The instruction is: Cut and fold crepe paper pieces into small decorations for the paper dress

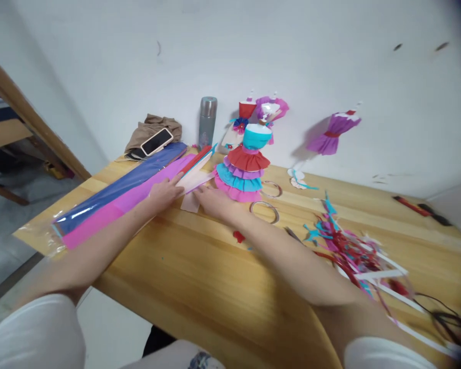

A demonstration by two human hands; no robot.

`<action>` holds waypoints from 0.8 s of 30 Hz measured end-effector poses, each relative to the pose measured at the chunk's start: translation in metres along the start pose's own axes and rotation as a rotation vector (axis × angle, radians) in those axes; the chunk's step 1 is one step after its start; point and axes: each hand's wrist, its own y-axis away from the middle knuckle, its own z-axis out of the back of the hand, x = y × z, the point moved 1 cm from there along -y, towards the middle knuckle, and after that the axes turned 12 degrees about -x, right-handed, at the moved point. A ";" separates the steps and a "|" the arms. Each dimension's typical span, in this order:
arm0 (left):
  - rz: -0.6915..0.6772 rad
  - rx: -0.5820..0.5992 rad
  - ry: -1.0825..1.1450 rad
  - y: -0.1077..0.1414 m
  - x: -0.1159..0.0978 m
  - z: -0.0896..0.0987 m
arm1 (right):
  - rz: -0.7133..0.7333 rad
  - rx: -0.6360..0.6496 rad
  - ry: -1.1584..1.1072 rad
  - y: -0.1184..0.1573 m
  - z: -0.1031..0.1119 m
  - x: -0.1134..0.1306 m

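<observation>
The crepe paper sheets [138,192] lie in a long plastic pack at the far left part of the wooden table [200,287], and at their end some red, white and pink sheets fan out. My left hand [165,193] rests flat on the pink sheet with the fingers stretched, not gripping. My right hand [215,201] lies beside it, fingers extended on a pale pink piece [191,202], also holding nothing. The paper dress model [243,169] stands just beside my right hand. I think a careless move of this wrist could knock it over, and thin crepe can tear if I drag it.
</observation>
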 end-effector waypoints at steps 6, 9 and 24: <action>-0.042 -0.025 -0.103 -0.001 -0.007 0.000 | -0.004 -0.007 0.042 -0.016 -0.021 0.006; 0.031 0.006 -0.058 -0.005 -0.008 0.001 | 0.051 -0.025 0.015 -0.010 -0.025 0.007; 0.080 0.020 -0.033 -0.004 -0.014 -0.006 | 0.004 -0.015 -0.149 0.019 -0.020 -0.016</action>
